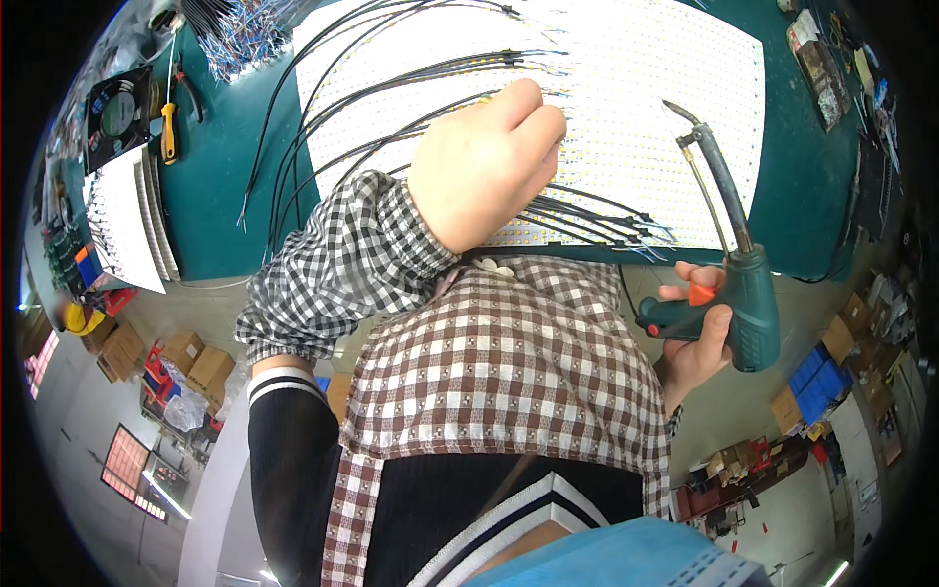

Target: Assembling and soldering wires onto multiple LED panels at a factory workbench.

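Note:
My left hand (489, 161) is closed over the middle of a white board sheet (665, 59) dotted with rows of small yellow parts. Its fingertips face away and are hidden, so what they pinch cannot be made out. Black cables (421, 76) with stripped, thin coloured wire ends run across the sheet and pass under this hand. More black cables (587, 213) lie along its near edge. My right hand (699, 352) is wrapped round the handle of a green soldering gun (753, 313) with an orange trigger. The gun's tip (680, 112) points up and left, above the right part of the sheet.
The green table (225, 225) carries a screwdriver (169, 132), pliers (188, 90), a black fan (119, 112) and a stack of white boards (127, 220) at left. A bundle of wires (245, 39) lies at the far left. A worn block (820, 73) sits at the far right.

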The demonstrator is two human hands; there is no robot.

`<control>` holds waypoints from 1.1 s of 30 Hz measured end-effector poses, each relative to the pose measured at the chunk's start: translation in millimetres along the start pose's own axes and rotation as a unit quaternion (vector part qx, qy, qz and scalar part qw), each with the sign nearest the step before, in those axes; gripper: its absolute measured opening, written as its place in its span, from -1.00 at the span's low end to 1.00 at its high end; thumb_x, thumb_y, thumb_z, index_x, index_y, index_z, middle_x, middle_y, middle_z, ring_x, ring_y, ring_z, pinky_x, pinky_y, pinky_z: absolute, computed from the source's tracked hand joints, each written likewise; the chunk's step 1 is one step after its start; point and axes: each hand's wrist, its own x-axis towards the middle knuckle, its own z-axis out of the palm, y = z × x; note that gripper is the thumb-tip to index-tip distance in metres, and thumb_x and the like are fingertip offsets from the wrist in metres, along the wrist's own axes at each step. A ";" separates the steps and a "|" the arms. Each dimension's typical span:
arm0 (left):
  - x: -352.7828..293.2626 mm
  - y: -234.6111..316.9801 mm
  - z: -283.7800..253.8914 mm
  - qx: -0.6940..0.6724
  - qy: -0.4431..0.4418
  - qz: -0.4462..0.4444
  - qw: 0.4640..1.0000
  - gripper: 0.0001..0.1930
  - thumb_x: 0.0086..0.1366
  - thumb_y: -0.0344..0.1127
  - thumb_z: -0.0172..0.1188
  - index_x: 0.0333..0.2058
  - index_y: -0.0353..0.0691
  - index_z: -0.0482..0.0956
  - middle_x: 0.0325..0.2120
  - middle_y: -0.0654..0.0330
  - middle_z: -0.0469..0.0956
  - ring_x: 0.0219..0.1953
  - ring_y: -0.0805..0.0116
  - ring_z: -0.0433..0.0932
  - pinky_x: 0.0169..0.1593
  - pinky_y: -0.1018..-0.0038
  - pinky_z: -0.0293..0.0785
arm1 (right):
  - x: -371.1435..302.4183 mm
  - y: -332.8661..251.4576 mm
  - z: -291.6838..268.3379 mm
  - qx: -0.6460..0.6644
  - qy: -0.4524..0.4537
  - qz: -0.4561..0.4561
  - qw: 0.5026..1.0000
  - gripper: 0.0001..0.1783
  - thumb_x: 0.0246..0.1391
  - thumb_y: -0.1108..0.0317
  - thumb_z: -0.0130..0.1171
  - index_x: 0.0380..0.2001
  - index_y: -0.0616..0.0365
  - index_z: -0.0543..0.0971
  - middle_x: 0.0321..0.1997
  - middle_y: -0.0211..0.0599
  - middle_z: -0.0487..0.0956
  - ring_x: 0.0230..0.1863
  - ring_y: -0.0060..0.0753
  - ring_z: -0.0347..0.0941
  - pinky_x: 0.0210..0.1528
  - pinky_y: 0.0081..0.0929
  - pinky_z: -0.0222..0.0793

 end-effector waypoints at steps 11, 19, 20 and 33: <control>1.7 -8.3 -5.6 -0.023 -0.014 0.073 0.997 -0.91 0.02 -0.48 0.19 -0.49 -0.22 0.44 -0.54 0.19 0.37 -0.52 0.25 0.45 -0.47 0.43 0.40 | -0.8 0.2 2.8 0.003 0.011 -0.014 1.000 -0.39 0.17 0.07 0.01 0.09 0.38 0.24 -0.22 -0.13 0.46 -0.15 -0.12 0.47 -0.36 -0.44 0.57; 4.2 -8.1 -3.0 -0.185 -0.047 -0.096 0.977 -0.94 0.00 -0.47 0.16 -0.50 -0.28 0.49 -0.56 0.20 0.38 -0.52 0.43 0.43 -0.43 0.57 0.38 | -4.7 -0.3 4.2 0.006 0.019 -0.012 1.000 -0.41 0.16 0.08 0.02 0.07 0.38 0.27 -0.22 -0.11 0.46 -0.16 -0.12 0.47 -0.38 -0.44 0.57; 5.3 -8.2 -3.0 -0.185 -0.047 -0.096 0.977 -0.94 0.00 -0.47 0.16 -0.50 -0.28 0.49 -0.56 0.20 0.38 -0.52 0.43 0.43 -0.43 0.57 0.38 | -4.5 -0.4 5.2 0.006 0.019 -0.012 1.000 -0.41 0.16 0.08 0.02 0.07 0.38 0.27 -0.22 -0.11 0.46 -0.16 -0.12 0.47 -0.38 -0.44 0.57; 11.9 -19.1 -4.7 -0.116 -0.086 -0.096 0.985 -0.92 -0.01 -0.40 0.16 -0.50 -0.26 0.50 -0.55 0.19 0.42 -0.51 0.38 0.46 -0.40 0.50 0.40 | -12.7 0.1 9.5 -0.031 -0.069 0.073 0.994 -0.56 0.17 0.10 0.02 -0.22 0.38 0.38 -0.28 -0.05 0.45 -0.29 -0.24 0.49 -0.20 -0.34 0.47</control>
